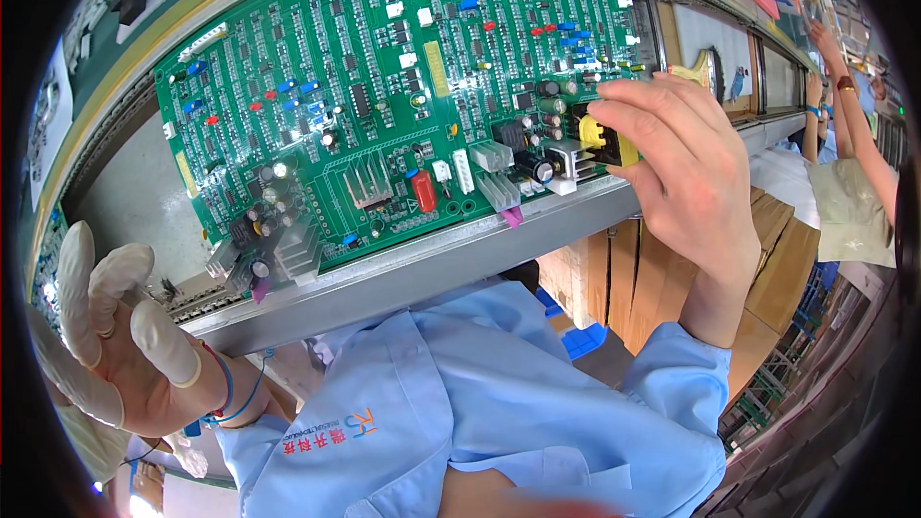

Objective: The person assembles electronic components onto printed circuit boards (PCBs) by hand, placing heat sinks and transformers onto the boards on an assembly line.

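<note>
A large green circuit board (384,86), crowded with small parts, heat sinks and capacitors, lies tilted on a conveyor rail in front of me. My right hand (676,168) grips a yellow and black block component (604,137) at the board's lower right corner, fingers curled over it. My left hand (106,326), with white rubber cots on its fingers and bands at the wrist, is raised at the lower left with fingers apart, holding nothing. It hovers just below the board's lower left corner.
A grey metal rail (432,264) runs under the board. Another person (849,163) stands at the far right with arms raised. Wooden crates (767,269) sit below the line. My blue work shirt (480,403) fills the lower middle.
</note>
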`<state>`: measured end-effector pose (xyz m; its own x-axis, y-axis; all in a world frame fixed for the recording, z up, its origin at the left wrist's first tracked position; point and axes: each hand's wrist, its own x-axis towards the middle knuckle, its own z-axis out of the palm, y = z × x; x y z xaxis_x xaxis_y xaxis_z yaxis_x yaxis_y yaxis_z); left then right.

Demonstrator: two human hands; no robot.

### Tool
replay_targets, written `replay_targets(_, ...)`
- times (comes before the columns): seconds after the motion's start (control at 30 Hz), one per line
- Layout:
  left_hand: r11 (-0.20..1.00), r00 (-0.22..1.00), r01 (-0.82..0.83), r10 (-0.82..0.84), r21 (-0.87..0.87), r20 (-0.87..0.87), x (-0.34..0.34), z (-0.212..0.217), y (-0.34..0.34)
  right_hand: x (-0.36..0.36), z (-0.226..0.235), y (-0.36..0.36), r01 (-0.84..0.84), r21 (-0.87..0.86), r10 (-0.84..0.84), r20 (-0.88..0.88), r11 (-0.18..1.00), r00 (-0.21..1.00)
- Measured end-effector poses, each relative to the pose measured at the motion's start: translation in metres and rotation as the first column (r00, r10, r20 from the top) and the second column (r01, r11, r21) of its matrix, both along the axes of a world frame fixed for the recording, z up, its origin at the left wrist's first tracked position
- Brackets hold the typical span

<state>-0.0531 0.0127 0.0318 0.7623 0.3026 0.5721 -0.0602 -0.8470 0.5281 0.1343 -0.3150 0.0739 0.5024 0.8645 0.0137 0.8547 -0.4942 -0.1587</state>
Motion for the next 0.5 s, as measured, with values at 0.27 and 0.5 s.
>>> replay_targets(0.27, 0.999, 0.986, 0.012, -0.004, -0.046, 0.169, 0.020, -0.004, -0.010, 0.010, -0.001, -0.006, -0.004, 0.036, 0.006, -0.055, 0.999, 0.998)
replay_targets(0.5, 0.996, 0.988, 0.068, -0.060, -0.052, 0.146, 0.022, -0.007, -0.006, 0.041, -0.038, -0.015, -0.528, 0.430, 0.332, 0.451, 0.732, 0.828)
